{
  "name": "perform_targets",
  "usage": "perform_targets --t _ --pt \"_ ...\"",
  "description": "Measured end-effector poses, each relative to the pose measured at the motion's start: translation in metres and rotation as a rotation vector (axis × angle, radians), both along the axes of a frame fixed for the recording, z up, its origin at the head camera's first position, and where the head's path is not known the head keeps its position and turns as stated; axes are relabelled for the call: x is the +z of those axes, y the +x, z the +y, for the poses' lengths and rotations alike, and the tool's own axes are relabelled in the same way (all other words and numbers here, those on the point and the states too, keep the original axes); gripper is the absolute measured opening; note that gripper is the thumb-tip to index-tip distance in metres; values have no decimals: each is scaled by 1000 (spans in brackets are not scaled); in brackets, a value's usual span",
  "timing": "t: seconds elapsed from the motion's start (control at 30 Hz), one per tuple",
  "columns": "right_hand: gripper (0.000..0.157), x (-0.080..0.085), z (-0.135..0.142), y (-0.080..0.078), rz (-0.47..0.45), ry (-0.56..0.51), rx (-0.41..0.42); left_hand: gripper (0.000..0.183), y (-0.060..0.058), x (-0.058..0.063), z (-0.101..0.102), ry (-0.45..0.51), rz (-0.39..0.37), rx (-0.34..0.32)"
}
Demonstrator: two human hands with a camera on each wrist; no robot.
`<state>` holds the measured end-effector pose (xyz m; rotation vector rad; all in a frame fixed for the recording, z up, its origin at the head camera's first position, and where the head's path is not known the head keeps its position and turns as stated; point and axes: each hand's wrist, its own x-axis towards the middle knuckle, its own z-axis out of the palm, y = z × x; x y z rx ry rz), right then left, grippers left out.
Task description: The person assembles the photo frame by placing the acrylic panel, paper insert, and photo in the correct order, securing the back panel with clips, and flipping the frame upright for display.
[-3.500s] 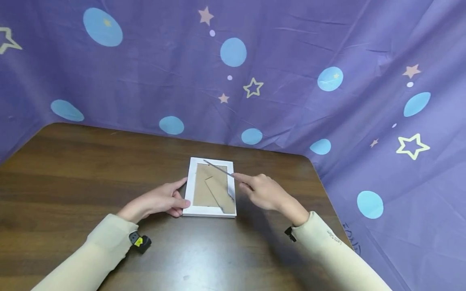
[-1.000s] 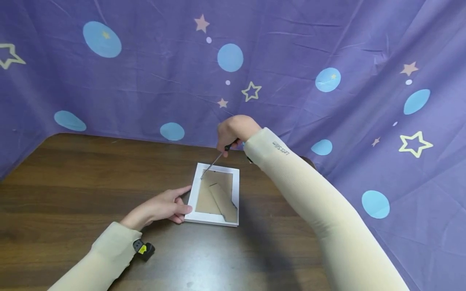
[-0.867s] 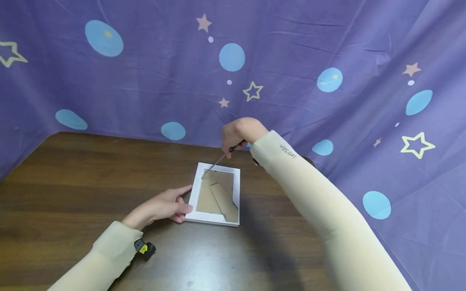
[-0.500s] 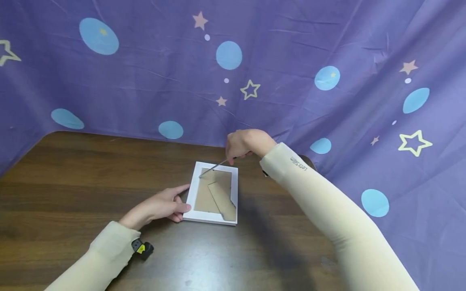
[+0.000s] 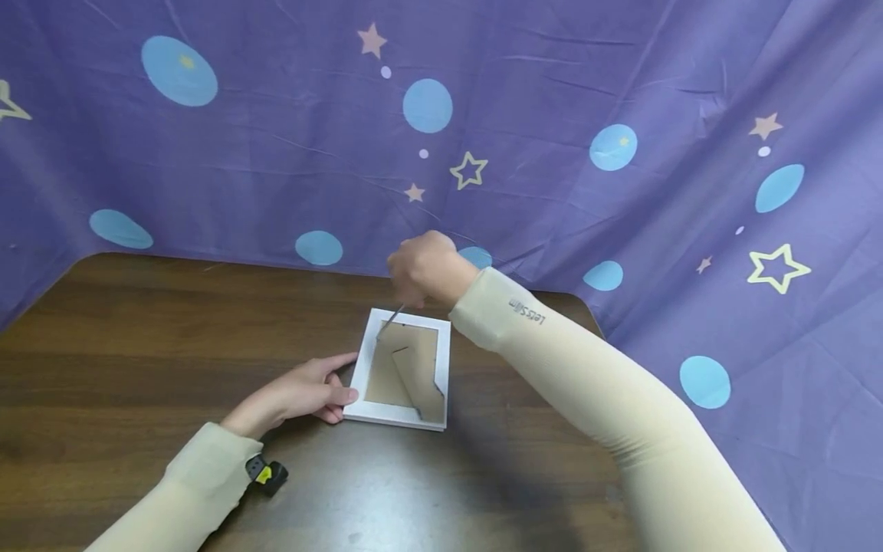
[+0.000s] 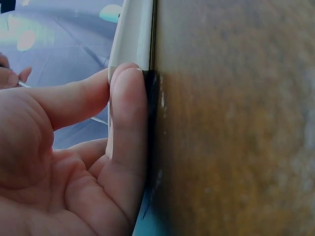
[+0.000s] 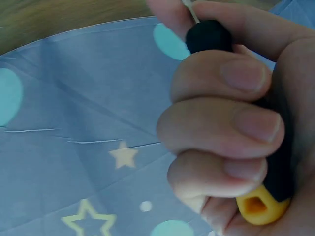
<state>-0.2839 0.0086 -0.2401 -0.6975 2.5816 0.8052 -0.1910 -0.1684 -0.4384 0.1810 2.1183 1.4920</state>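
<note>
A white picture frame lies back side up on the table, its brown backing board and slanted stand leg showing. My left hand pinches its lower left side, thumb on the border; the left wrist view has the fingers along the frame's edge. Beyond the frame's far end, my right hand grips a screwdriver with a black and yellow handle. Its thin shaft slants down to the upper left inner edge of the border. In the head view, the hand hides the handle.
The brown wooden table has rounded far corners. A purple curtain with stars and blue dots hangs behind it and along the right side. A small black camera is strapped to my left wrist.
From right of the frame, my right hand has swung round to its far end, then shifted left. The screwdriver tip has moved to the upper left inner edge. My left hand keeps its hold.
</note>
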Motion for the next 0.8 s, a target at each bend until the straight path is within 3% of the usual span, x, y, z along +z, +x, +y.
perform_targets --t 0.13,0.3,0.53,0.8 --pt "16 4 -14 6 -11 57 -30 84 0 -1 1 10 -2 -7" --pt "15 5 -19 5 -35 49 -67 83 1 1 -2 3 3 -12" --pt "15 -3 -2 -2 -64 0 -68 83 1 2 -3 -3 3 -35" --pt "11 -17 27 -4 -68 -95 -15 83 -2 1 -1 8 5 -42"
